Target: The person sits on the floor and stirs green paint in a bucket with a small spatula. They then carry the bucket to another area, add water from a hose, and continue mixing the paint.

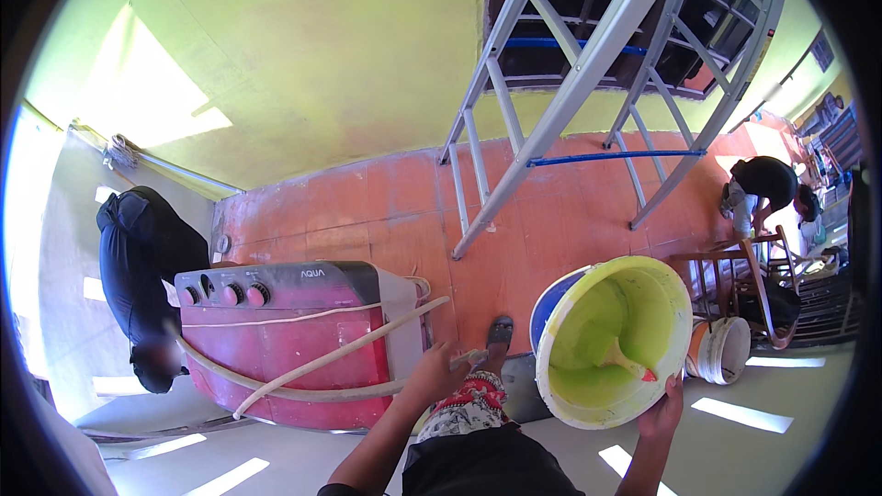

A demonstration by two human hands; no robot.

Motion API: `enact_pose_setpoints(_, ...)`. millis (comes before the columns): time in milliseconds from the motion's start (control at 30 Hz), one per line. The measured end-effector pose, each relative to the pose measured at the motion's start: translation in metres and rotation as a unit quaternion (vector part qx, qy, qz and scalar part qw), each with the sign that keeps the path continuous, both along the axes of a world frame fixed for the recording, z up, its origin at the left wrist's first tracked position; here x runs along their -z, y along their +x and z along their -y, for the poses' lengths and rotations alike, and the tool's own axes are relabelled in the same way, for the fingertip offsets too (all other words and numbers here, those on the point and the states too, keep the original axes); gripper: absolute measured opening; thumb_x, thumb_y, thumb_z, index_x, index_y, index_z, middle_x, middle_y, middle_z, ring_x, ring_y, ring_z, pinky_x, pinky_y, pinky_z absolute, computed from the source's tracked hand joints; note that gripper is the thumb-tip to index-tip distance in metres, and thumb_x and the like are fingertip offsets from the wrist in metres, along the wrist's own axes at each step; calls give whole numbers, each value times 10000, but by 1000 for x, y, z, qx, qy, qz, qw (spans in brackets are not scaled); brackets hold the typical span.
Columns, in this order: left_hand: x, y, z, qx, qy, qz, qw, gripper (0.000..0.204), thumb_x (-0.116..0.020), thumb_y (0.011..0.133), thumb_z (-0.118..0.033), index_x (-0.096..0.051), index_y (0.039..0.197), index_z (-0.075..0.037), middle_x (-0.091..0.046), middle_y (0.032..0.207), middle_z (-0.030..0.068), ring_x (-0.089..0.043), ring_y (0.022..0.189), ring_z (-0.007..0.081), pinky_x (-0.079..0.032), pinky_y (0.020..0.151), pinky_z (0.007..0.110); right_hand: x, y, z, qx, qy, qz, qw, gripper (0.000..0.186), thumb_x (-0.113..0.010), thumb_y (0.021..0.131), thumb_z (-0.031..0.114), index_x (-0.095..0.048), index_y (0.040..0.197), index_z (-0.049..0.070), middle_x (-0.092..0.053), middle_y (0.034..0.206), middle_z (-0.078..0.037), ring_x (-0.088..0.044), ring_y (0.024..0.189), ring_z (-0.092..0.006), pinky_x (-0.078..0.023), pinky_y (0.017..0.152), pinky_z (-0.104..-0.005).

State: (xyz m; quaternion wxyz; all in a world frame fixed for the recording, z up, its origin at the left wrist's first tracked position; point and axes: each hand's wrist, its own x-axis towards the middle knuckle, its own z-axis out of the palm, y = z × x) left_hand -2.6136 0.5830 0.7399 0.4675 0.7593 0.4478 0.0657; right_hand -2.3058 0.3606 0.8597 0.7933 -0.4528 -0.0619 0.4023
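Observation:
My right hand (661,404) grips the rim of a paint-stained bucket (574,298), tilted to show yellow-green paint inside and a blue outside at its left. A brush (625,358) with a red tip lies in the paint. My left hand (439,366) is closed around a narrow pale thing, partly hidden, beside the pale hose (349,394) of a red washing machine (266,363). A second pale hose (322,355) crosses the machine's top. My sandalled foot (499,333) shows on the orange tiled floor (358,230) between machine and bucket.
Aluminium ladders (533,142) stand by the yellow-green wall (322,55). A person in dark clothes (142,253) bends beside the machine at left; another person (772,179) bends at the right, near wooden chairs (749,289). A white bucket (724,349) lies behind the paint bucket.

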Motion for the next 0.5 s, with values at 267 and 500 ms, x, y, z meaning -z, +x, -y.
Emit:
enact_pose_setpoints(267, 11, 37, -11, 22, -147, -248, 957, 599, -629, 891, -450, -562, 1305, -22, -624, 1245, 259, -593, 1180, 403, -458, 1005, 455, -1, 58, -101, -131, 9, -33, 991, 641, -710, 836, 167, -423, 1380, -16, -566, 1321, -152, -579, 1195, -292, -467, 1038, -431)
enact_pose_setpoints(500, 15, 39, 13, -128, -150, -218, 956, 571, -624, 895, -422, -558, 1311, -36, -626, 1243, 248, -592, 1178, 398, -459, 997, 461, 21, 81, -163, -292, -14, -39, 956, 692, -646, 851, 257, -378, 1454, 52, -475, 1432, -145, -473, 1310, -318, -391, 1101, -463)
